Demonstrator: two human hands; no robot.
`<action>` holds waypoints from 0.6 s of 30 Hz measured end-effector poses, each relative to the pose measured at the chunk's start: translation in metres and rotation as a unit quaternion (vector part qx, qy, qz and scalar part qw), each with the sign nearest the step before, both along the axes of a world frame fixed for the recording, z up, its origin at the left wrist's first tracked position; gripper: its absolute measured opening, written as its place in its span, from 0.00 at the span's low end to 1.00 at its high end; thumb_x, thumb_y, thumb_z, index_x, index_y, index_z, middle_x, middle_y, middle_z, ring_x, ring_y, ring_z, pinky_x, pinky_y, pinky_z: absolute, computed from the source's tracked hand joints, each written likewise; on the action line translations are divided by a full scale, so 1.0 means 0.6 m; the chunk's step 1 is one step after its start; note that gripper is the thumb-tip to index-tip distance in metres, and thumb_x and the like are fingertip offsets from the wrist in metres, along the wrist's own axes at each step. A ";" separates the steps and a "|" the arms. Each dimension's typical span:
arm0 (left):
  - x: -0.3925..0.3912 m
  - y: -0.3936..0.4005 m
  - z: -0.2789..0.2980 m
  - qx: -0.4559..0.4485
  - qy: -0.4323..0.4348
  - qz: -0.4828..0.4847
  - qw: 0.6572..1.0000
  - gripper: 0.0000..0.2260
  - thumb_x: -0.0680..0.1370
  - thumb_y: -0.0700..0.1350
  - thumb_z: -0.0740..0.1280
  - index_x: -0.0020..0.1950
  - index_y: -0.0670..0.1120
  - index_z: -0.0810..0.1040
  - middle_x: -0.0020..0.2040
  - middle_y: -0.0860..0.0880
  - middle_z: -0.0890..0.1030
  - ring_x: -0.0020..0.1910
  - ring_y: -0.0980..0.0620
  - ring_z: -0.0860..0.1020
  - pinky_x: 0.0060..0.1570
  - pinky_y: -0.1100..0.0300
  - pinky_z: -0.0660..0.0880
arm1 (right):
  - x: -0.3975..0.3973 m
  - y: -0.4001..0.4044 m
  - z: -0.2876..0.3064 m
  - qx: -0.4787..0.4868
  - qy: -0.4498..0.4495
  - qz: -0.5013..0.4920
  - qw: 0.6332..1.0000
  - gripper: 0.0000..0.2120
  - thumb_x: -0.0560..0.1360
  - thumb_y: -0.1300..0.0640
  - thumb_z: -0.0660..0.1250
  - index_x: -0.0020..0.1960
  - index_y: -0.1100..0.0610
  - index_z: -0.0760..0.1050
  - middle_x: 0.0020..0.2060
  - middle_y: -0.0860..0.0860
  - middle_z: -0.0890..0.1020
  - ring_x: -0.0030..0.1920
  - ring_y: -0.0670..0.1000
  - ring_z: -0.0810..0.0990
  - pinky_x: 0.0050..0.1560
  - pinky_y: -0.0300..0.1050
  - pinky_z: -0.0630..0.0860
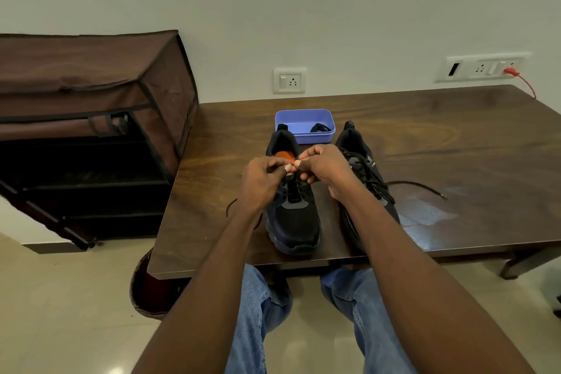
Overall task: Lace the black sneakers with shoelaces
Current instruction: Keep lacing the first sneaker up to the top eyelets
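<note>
Table (455,136) open rightward; tub (304,126) blocks behind sneakers (293,215).

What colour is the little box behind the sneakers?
The box is light purple-blue, seen in the head view.

- The person wears blue denim jeans (255,313), seen on both legs at the bottom of the head view.
- The denim is a mid, washed blue with paler, faded patches along the thighs and a faint woven texture.
- Creases and folds show in the cloth near the knees.
- Both forearms are bare; no sleeve reaches into view.
- The left hand (261,182) and the right hand (324,167) are bare, without gloves.
- The fingernails (297,163) that show are short and pale, with no visible polish.
</note>
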State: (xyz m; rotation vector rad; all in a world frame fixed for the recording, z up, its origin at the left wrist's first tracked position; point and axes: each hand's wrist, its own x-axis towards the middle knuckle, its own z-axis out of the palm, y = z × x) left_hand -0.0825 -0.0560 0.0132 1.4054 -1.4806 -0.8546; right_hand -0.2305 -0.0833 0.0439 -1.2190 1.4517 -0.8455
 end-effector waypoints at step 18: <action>-0.027 -0.049 -0.045 0.005 -0.197 0.071 0.978 0.11 0.79 0.42 0.69 0.60 0.42 0.83 0.72 0.47 0.67 0.73 0.48 0.60 0.73 0.52 0.61 | -0.008 -0.041 -0.055 0.030 0.104 -0.053 0.993 0.08 0.75 0.65 0.64 0.39 0.57 0.74 0.40 0.56 0.79 0.43 0.53 0.76 0.44 0.50 0.74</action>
